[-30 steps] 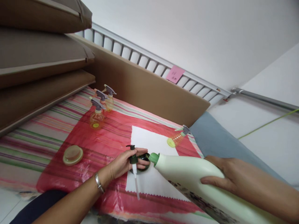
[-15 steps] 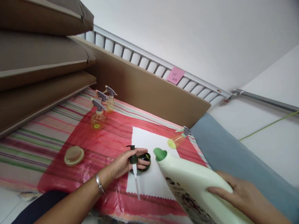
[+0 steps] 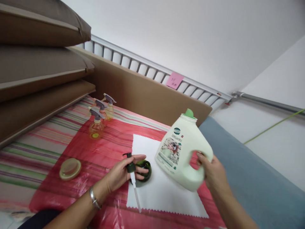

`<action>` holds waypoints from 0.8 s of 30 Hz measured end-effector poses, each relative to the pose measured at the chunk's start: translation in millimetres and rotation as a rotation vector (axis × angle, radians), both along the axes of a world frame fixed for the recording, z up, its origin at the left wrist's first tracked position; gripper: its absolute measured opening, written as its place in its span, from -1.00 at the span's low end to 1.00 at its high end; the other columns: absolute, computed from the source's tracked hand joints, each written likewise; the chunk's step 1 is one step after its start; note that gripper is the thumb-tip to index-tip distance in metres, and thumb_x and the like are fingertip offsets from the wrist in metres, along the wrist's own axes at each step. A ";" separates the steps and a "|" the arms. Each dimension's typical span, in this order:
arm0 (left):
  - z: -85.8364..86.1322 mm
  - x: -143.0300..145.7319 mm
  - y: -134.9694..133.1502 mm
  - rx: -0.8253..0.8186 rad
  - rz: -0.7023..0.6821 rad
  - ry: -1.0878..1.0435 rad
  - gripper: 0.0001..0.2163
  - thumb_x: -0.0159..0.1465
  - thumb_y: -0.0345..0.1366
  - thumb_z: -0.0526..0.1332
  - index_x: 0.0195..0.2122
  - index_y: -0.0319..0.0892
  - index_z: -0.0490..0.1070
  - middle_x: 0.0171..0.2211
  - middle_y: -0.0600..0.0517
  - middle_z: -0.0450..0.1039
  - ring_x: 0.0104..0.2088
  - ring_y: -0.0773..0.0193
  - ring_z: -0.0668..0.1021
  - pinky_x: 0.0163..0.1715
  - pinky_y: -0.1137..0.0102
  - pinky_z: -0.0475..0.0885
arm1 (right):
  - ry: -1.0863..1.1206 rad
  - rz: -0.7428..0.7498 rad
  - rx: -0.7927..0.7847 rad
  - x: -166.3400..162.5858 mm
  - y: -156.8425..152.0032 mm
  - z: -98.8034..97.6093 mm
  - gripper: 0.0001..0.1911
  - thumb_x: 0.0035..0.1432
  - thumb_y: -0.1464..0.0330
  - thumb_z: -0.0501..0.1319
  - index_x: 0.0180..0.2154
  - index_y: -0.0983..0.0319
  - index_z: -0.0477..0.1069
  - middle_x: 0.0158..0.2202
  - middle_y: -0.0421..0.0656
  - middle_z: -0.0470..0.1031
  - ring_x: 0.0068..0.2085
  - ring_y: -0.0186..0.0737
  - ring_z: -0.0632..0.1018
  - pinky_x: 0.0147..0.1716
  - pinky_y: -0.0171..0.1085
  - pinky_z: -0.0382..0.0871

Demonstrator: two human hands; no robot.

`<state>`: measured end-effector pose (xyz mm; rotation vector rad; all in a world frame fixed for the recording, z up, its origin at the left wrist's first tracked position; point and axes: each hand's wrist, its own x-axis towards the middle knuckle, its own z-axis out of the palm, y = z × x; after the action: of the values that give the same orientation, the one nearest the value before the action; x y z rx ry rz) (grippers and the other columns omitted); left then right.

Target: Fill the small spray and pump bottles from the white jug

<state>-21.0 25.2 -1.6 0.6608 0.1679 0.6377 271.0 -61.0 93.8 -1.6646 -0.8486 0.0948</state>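
My left hand is closed on a dark green pump top, whose white stem and clear tube hang down to the front. Its fingertips also lie against a round, dark green glass-like bottle with an uncapped mouth, standing on a white cloth. Through the handle of a pale green detergent jug wrap the fingers of my right hand. The jug is held nearly upright over the cloth, with its green spout at the top. Its printed label faces me.
Several clear spray bottles with grey triggers stand at the back left. A pale round lid lies on the red plastic sheet. Stacked brown cushions rise at the left, and a brown board borders the back.
The jug has gone from tipped, spout toward the bottle, to nearly upright, swinging its label into view. My left hand still holds the pump top beside the bottle.
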 end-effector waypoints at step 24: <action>15.9 -30.2 33.4 0.026 0.275 -0.084 -0.65 0.29 -0.24 -0.06 -0.03 -0.26 0.39 0.04 -0.19 0.35 -0.14 -0.02 0.52 -0.21 0.15 0.44 | -0.001 0.084 -0.131 -6.0 84.1 -88.9 -0.51 -0.18 0.13 0.30 -0.20 0.26 0.34 -0.31 -0.09 0.50 -0.25 -0.08 0.50 -0.21 -0.13 0.33</action>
<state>-51.3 58.6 14.4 0.6400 0.1745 0.9317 264.9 23.1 4.9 -1.7512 -0.9299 0.2112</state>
